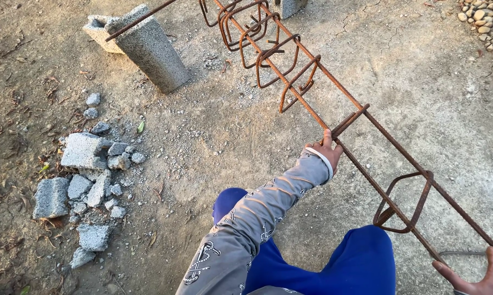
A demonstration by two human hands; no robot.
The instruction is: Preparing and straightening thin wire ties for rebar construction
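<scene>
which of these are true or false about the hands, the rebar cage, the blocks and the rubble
1. The left hand grips a rusty rebar cage beside one of its stirrups. True.
2. The far end of a bar rests on a grey concrete block. True.
3. The right hand holds a hammer. False: no hammer is in view; the hand is at the frame's lower right corner, by the near end of the bars.
4. Broken block rubble lies on the dirt to the person's left. True.
5. The person wears red trousers. False: the trousers are blue.
6. The pebbles are heaped under the cage. False: they lie at the upper right corner, apart from it.
</scene>
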